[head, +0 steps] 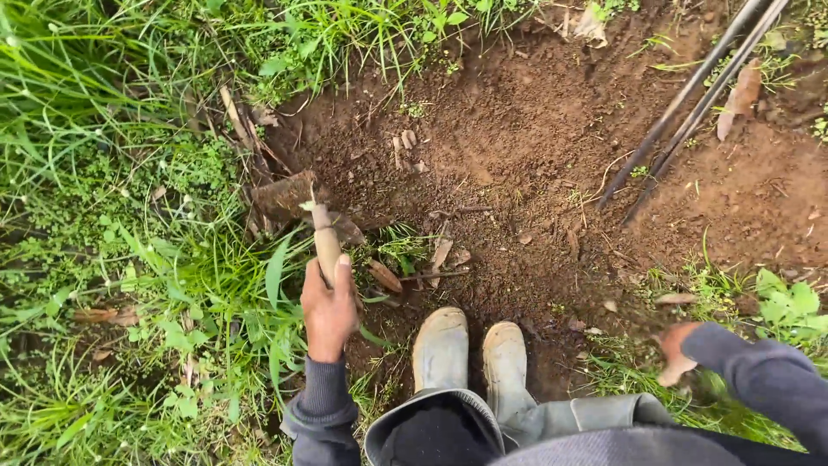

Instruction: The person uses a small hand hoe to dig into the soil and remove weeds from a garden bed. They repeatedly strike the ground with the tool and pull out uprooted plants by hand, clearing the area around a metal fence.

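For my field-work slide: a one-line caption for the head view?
Left hand grips a short wooden-handled hoe at the grass edge; blurred right hand is empty above bare soil.

An outdoor garden plot: bare dug soil [535, 138] bordered by grass [112, 129].

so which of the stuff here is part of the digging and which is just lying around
In use:
- left hand gripping the wooden handle of a digging tool
- tool's blade in the dug brown soil

Lying about:
- two dark poles across the soil
- dry leaf beside them
- right hand, blurred, holds nothing clear
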